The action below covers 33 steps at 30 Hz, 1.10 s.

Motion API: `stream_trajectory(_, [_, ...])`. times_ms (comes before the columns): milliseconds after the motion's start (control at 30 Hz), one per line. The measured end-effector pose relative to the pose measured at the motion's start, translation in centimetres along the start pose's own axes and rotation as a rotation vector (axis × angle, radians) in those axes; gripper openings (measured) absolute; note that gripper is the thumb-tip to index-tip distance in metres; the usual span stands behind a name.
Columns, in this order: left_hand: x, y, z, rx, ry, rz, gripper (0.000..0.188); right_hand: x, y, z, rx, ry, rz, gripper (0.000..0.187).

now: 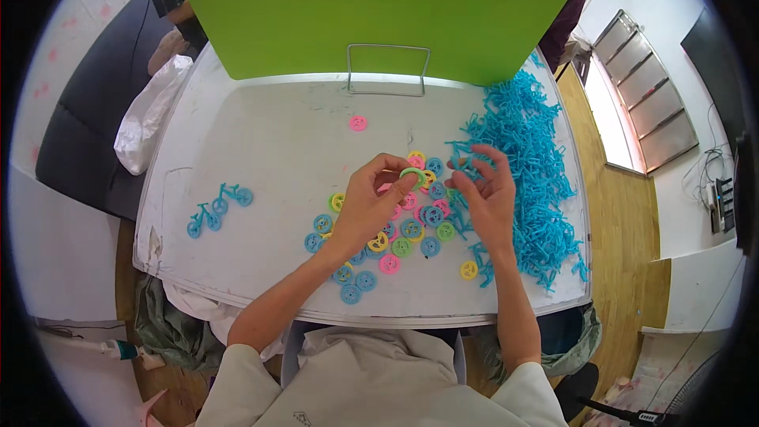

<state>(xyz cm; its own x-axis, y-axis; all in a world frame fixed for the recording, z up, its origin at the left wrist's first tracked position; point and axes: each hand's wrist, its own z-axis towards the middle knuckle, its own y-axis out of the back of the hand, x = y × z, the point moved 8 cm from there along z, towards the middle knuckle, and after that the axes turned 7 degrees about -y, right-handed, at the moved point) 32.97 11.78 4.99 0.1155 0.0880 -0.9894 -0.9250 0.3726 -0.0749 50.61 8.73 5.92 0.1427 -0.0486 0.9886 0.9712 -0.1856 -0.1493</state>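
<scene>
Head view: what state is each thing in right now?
Left hand, pinching green wheel
Right hand, holding blue frame
Loose wheels, scattered, some overlapping
Loose blue frames, heaped
Two toy bikes, wheels fitted, lying down
White bag, crumpled
Green panel, standing

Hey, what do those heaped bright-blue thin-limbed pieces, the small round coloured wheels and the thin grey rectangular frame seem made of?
Bright-blue thin-limbed pieces: probably moulded plastic, fairly matte; they look alike and evenly coloured.
Small round coloured wheels: likely smooth plastic too, each one solid colour.
Thin grey rectangular frame: seemingly bent metal wire, judging by its slim bars; finish uncertain.
</scene>
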Motion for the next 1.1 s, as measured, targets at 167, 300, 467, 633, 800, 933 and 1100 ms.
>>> stream_trajectory(167, [-1.0,-0.4,-0.1,-0.011,-0.053,-0.131,0.019,0.5,-2.4,-1.1,0.067,0.165,-0.388,0.034])
stream_trajectory(300, [0.0,0.1,-0.1,0.007,-0.012,-0.069,0.016,0.5,-3.3,-2.0,0.097,0.310,-0.625,0.034])
stream_trajectory(467, [0.9,1.0,-0.2,-0.013,0.017,0.007,0.013,1.3,-4.2,-2.2,0.041,0.307,-0.702,0.028])
stream_trajectory(633, [0.9,1.1,-0.4,-0.053,0.034,-0.008,0.012,1.3,-3.7,-1.9,0.059,0.348,-0.719,0.023])
stream_trajectory(800, [1.4,0.8,-0.4,-0.004,0.061,-0.042,0.012,1.7,-3.2,-2.4,-0.004,0.419,-0.735,0.023])
stream_trajectory(933, [1.1,0.5,-0.4,0.019,0.116,-0.058,0.012,2.1,-3.5,-2.6,0.001,0.452,-0.752,0.022])
stream_trajectory(1100, [1.4,0.8,-0.3,0.005,0.065,-0.054,0.011,1.6,-3.7,-2.5,0.048,0.425,-0.695,0.021])
